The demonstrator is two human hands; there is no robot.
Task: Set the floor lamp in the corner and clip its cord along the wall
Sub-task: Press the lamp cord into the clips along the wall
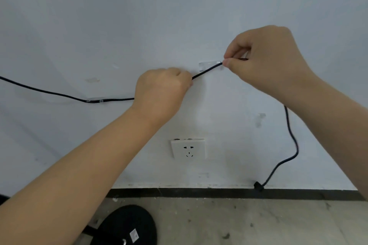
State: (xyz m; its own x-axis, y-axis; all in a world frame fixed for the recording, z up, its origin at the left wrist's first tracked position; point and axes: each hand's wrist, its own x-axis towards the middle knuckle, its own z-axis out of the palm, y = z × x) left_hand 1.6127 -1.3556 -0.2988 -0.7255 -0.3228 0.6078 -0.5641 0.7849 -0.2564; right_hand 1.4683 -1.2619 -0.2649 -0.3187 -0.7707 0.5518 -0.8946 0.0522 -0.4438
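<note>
Two bare hands stretch a thin black power cord (pixel 206 70) across a white painted wall (pixel 119 16), directly over a small clear plastic cable clip (pixel 209 65) stuck to the wall between them. The left hand (pixel 162 89) is closed in a fist around the cord, just below and left of the clip; the right hand (pixel 266 55) pinches the cord between thumb and forefinger at the clip's right edge, the other fingers curled in. The taut span between the hands rises from left to right.

Left of the left hand, the cord passes through a second clear clip (pixel 95 100) and runs off toward the frame's left edge. Below the right wrist, the cord hangs loose in a curve down to its black plug end (pixel 258 186), which rests near the dark baseboard strip (pixel 199 193). A third clear clip (pixel 260 116) sits on the wall empty, beside the hanging part. A white wall socket (pixel 188 148) is mounted below the hands. The round black lamp base (pixel 127 225) stands on the grey concrete floor (pixel 258 223), at the bottom left.
</note>
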